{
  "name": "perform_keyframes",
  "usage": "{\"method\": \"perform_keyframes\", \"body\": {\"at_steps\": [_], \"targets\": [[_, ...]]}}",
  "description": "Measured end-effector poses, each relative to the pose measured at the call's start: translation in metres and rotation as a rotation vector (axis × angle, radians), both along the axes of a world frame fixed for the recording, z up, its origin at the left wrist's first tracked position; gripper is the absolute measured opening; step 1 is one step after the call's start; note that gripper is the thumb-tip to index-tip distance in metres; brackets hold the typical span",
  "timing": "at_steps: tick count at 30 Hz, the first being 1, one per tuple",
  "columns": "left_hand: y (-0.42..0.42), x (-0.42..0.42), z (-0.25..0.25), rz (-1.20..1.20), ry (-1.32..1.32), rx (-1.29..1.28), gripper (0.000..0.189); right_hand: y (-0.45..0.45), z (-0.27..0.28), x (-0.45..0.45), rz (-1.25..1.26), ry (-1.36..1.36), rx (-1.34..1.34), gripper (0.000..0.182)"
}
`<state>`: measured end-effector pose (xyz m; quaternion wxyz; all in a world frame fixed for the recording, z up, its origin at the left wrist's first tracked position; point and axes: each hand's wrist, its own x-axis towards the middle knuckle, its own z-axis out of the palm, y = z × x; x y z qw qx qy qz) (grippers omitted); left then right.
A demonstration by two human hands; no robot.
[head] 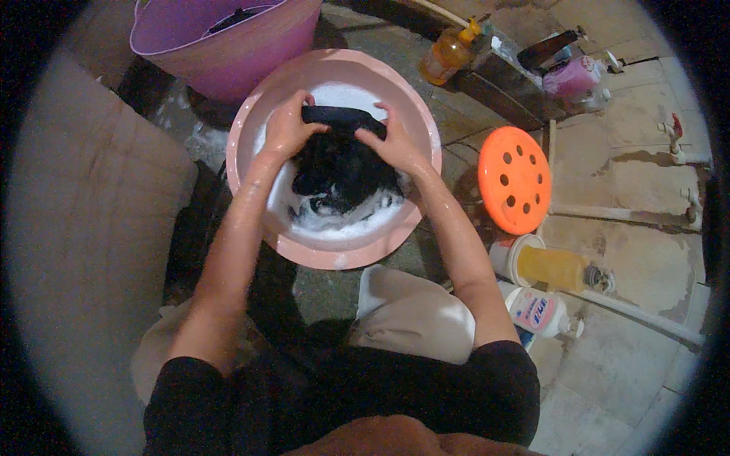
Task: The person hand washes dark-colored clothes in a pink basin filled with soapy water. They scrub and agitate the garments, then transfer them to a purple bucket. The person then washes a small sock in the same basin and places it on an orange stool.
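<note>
A pink plastic basin (336, 259) stands on the floor before me, with white suds (336, 231) in it. Wet black cloth (342, 162), apparently a garment, hangs down into the foam. Its upper edge forms a thick band stretched between my hands. My left hand (292, 126) grips the left end of that band, thumb on the near side. At the other end, my right hand (390, 137) holds the band between thumb and fingers. Both forearms look wet. The lower part of the cloth is hidden by suds.
A purple tub (251, 62) with dark contents stands behind the basin at left. Along the right wall are an amber pump bottle (447, 57), a pink bottle (570, 77), an orange stool top with holes (522, 171), a yellow bottle (550, 267), a white bottle (536, 310) and taps (674, 128).
</note>
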<state>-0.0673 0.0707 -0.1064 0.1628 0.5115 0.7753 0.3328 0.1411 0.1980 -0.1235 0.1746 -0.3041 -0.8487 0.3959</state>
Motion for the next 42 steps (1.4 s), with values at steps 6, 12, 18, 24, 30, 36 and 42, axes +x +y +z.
{"method": "perform_keyframes", "body": {"at_steps": [6, 12, 18, 24, 30, 36, 42], "targets": [[0.002, 0.034, -0.113, 0.121, 0.266, -0.219, 0.055, -0.047, -0.083, -0.028, -0.044, -0.488, 0.024, 0.055], [-0.011, -0.029, -0.229, -0.063, -0.593, -0.368, 0.041, -0.014, -0.067, -0.070, 0.204, -0.748, -0.136, 0.046], [-0.011, 0.012, -0.046, 0.241, -1.505, 0.202, 0.032, -0.037, 0.024, -0.036, 0.012, 0.138, -0.026, 0.032], [-0.006, 0.047, -0.054, 0.421, -1.435, 0.238, 0.027, -0.037, -0.023, -0.070, -0.048, 0.068, -0.017, 0.032], [-0.029, 0.050, -0.110, 0.146, -1.390, 0.508, 0.030, -0.117, 0.008, -0.084, -0.003, 0.346, 0.297, 0.024], [-0.021, 0.082, -0.042, 0.481, -1.718, 0.193, 0.034, -0.057, 0.007, -0.069, -0.185, -0.053, -0.031, 0.033], [-0.036, 0.056, -0.066, 0.379, -1.521, 0.354, 0.028, -0.101, 0.022, -0.066, 0.248, 0.138, 0.503, 0.029]]}}
